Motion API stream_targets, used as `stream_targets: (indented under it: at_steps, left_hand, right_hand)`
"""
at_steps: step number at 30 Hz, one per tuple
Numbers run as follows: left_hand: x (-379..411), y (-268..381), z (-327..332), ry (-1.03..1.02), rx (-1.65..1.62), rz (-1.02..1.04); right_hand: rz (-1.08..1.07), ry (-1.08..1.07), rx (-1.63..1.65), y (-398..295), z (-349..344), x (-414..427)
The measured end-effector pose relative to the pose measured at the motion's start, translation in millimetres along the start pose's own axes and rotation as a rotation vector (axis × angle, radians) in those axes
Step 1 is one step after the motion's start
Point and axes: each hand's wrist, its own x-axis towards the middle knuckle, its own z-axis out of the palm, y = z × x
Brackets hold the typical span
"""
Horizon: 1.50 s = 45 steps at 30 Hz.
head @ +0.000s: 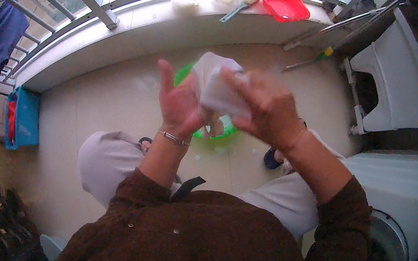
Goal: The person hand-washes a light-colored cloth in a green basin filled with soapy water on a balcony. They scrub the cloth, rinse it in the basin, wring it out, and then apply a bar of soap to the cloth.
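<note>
A white, box-like item is held up in front of me; motion blur leaves its kind unclear. The fingers of my right hand press along its right side. My left hand is at its left side, palm turned up and thumb spread away; the item hides its other fingers, so its grip cannot be made out. Below the hands, on the floor, is a bright green basin, mostly covered by them. Something pale brown shows in or above the basin.
White bits lie on the tiled floor by the basin. A ledge holds a red plastic tray, a brush and two pale bowls. At right are a white plastic stool and a washing machine; at left, a blue crate.
</note>
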Motion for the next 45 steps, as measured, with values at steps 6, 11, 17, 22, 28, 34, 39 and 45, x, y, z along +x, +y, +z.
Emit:
stream_targets:
  at_steps: [6, 11, 17, 22, 28, 34, 39, 45]
  left_hand:
    - [-1.1, 1.5, -3.9, 0.004, -0.074, -0.019]
    - [1.6, -3.8, 6.0, 0.056, 0.049, 0.027]
    - [-0.6, -0.3, -0.1, 0.022, 0.017, 0.029]
    - [-0.1, 1.4, -2.9, -0.025, -0.025, 0.013]
    - [0.5, -1.2, 1.7, 0.021, 0.026, 0.038]
    - [0.4, 1.6, -1.5, -0.013, 0.013, 0.023]
    - [-0.4, -0.9, 3.5, 0.0, 0.021, 0.014]
    - [-0.5, -1.5, 1.7, 0.064, 0.013, 0.05]
  right_hand:
    - [-0.018, 0.036, 0.014, -2.1, 6.3, 0.0]
    - [0.195, -0.055, -0.1, 5.8, -10.6, 11.2]
    - [0.064, -0.023, -0.014, 4.7, -0.6, 2.6]
    - [-0.005, 0.039, -0.002, -0.6, 4.6, -0.4]
    - [0.06, -0.002, -0.089, 2.5, -5.9, 3.5]
    - [0.164, -0.025, -0.071, 9.2, -10.5, 8.2]
    - [0.033, 0.005, -0.007, -4.3, -0.7, 1.2]
    - [-0.053, 0.074, 0.02, -9.5, 7.3, -1.9]
